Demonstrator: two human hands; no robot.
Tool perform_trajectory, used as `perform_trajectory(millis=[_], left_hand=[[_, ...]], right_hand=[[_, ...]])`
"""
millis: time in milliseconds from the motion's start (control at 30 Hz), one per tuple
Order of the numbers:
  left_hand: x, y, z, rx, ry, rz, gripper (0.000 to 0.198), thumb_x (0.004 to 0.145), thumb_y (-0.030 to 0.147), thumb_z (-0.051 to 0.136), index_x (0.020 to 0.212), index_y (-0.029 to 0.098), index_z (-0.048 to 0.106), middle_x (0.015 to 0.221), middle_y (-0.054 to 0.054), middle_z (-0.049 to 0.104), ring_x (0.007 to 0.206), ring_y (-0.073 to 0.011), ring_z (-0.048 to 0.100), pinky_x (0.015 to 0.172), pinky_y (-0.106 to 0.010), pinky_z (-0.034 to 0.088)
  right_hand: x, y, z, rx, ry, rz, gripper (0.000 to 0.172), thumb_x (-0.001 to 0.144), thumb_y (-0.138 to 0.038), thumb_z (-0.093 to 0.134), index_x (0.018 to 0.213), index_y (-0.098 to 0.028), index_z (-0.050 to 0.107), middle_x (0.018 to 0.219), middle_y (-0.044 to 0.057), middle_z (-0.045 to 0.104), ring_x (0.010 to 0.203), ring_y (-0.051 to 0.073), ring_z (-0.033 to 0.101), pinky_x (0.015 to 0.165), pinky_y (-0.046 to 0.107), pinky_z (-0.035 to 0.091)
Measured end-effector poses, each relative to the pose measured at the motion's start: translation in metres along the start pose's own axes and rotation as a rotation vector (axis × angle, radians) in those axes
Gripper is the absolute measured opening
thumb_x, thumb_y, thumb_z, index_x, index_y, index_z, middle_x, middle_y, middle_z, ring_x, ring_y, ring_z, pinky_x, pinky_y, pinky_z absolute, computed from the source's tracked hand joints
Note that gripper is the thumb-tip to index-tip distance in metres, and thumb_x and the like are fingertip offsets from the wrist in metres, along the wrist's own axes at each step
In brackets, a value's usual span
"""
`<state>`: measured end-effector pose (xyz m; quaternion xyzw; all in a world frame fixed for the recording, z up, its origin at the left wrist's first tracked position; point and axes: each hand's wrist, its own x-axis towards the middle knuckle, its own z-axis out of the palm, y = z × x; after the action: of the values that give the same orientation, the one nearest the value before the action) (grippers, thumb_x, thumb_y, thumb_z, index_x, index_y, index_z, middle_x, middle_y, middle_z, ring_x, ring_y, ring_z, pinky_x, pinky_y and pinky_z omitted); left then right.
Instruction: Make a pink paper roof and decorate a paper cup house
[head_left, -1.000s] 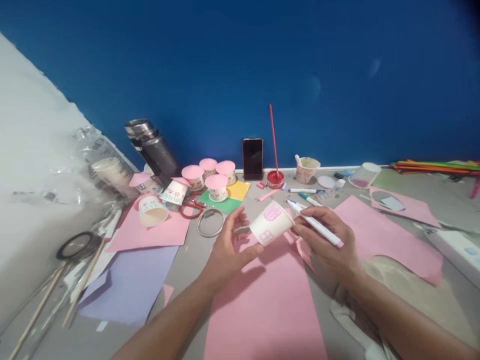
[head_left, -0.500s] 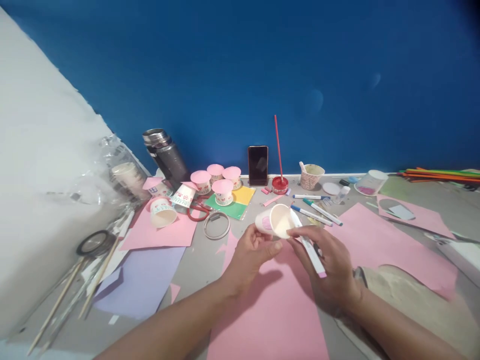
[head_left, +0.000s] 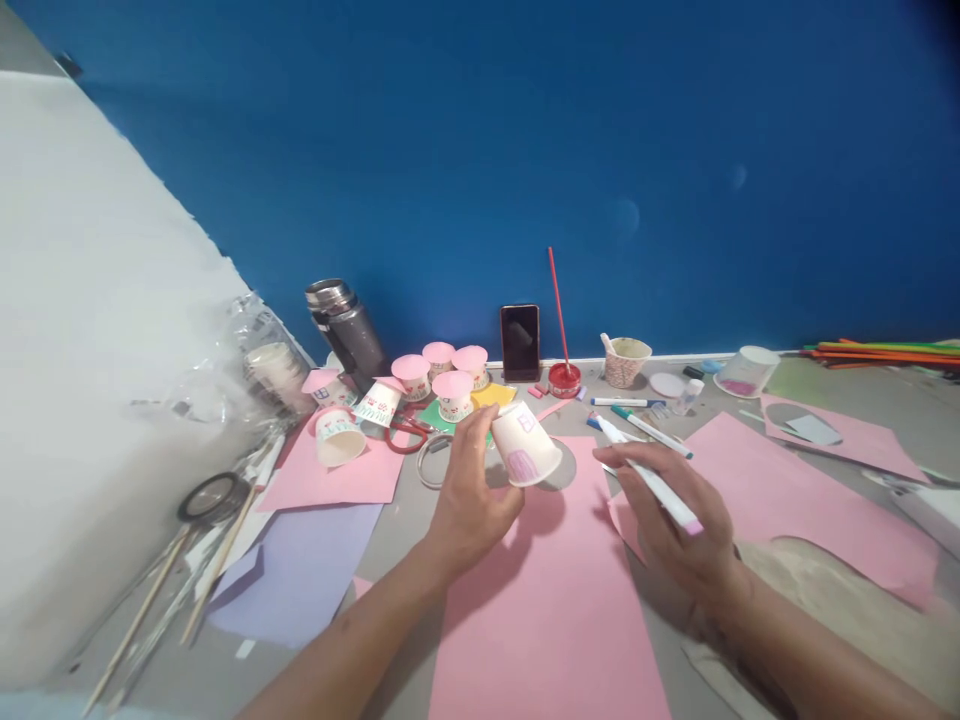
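Note:
My left hand is closed around a white paper cup, which it holds tilted above a sheet of pink paper. Purple marker drawing shows on the cup's side: a small window shape and a filled door-like shape. Between the thumb and fingers of my right hand rests a white marker with a pink-purple end, apart from the cup. Several decorated cups with pink paper tops, among them one cup, stand behind to the left.
At the back are a thermos, a phone, a red paint pot with a brush, and a patterned cup. Markers lie beyond my right hand. Lilac paper, black tape and sticks lie left; a cloth lies right.
The cup has turned from its open mouth facing right to mouth down, with its drawn side toward me. My right hand has moved off the cup to the right, keeping the marker.

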<state>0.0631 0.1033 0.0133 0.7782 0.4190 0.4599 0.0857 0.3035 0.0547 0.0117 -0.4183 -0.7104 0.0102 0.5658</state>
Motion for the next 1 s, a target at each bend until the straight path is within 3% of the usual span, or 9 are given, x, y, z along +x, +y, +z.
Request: perform_trajectory(millis=[100,167,333,500,600,800,933,1000], left_hand=[[-0.003,-0.010,0.000,0.071,-0.007,0.091,0.088,0.083,0.008,0.066,0.160,0.024,0.026,0.151,-0.019,0.052,0.144,-0.0344,0.052,0.117,-0.054,0.046],[-0.004,-0.011,0.000,0.107,-0.061,0.158,0.085,0.083,0.009,0.067,0.157,0.024,0.029,0.148,-0.019,0.055,0.142,-0.0359,0.052,0.116,-0.056,0.044],[-0.004,-0.005,-0.005,0.084,-0.305,0.217,0.072,0.081,0.015,0.071,0.147,0.025,0.044,0.136,-0.014,0.060,0.133,-0.0355,0.055,0.113,-0.055,0.044],[-0.007,-0.002,-0.010,-0.072,-0.339,0.135,0.087,0.086,0.023,0.072,0.159,0.029,0.026,0.144,-0.014,0.058,0.132,-0.0325,0.057,0.111,-0.053,0.047],[-0.010,-0.001,-0.010,-0.148,-0.338,0.073,0.098,0.087,0.029,0.076,0.164,0.033,0.016,0.145,-0.013,0.057,0.134,-0.0329,0.057,0.111,-0.056,0.047],[-0.016,-0.005,-0.005,-0.186,-0.343,0.009,0.101,0.086,0.031,0.079,0.165,0.035,0.015,0.148,-0.014,0.056,0.138,-0.0344,0.056,0.112,-0.057,0.049],[-0.015,-0.007,-0.003,-0.175,-0.311,-0.032,0.087,0.085,0.028,0.079,0.158,0.033,0.031,0.148,-0.014,0.055,0.141,-0.0351,0.054,0.117,-0.058,0.046],[-0.012,-0.005,-0.003,-0.202,-0.305,-0.060,0.075,0.084,0.021,0.077,0.150,0.031,0.043,0.147,-0.012,0.056,0.141,-0.0331,0.054,0.117,-0.054,0.047]], right_hand=[[-0.001,0.008,0.006,-0.056,-0.060,0.081,0.020,0.101,-0.015,0.060,0.117,-0.027,0.066,0.106,0.004,0.079,0.098,0.023,0.075,0.085,0.036,0.058],[-0.001,0.013,0.009,-0.114,-0.127,0.077,0.022,0.100,-0.022,0.065,0.121,-0.026,0.064,0.110,0.006,0.079,0.097,0.025,0.074,0.081,0.038,0.059],[0.001,0.023,0.013,-0.090,-0.310,-0.094,0.066,0.089,-0.039,0.082,0.145,-0.025,0.050,0.135,0.016,0.070,0.121,0.036,0.065,0.098,0.053,0.058],[0.000,0.023,0.013,-0.032,-0.397,-0.133,0.080,0.084,-0.043,0.086,0.150,-0.027,0.044,0.138,0.017,0.068,0.126,0.037,0.062,0.101,0.058,0.057],[-0.001,0.024,0.013,-0.017,-0.403,-0.142,0.080,0.085,-0.048,0.085,0.151,-0.026,0.044,0.137,0.018,0.069,0.126,0.037,0.062,0.102,0.058,0.057],[0.000,0.024,0.012,-0.009,-0.385,-0.135,0.075,0.088,-0.043,0.082,0.151,-0.024,0.045,0.134,0.017,0.070,0.127,0.035,0.062,0.102,0.055,0.057],[0.002,0.024,0.010,-0.002,-0.384,-0.074,0.077,0.087,-0.042,0.082,0.152,-0.024,0.045,0.137,0.017,0.068,0.127,0.035,0.063,0.103,0.054,0.057],[0.002,0.024,0.009,-0.023,-0.350,-0.008,0.065,0.090,-0.039,0.078,0.147,-0.025,0.051,0.133,0.015,0.070,0.120,0.032,0.067,0.096,0.048,0.060]])
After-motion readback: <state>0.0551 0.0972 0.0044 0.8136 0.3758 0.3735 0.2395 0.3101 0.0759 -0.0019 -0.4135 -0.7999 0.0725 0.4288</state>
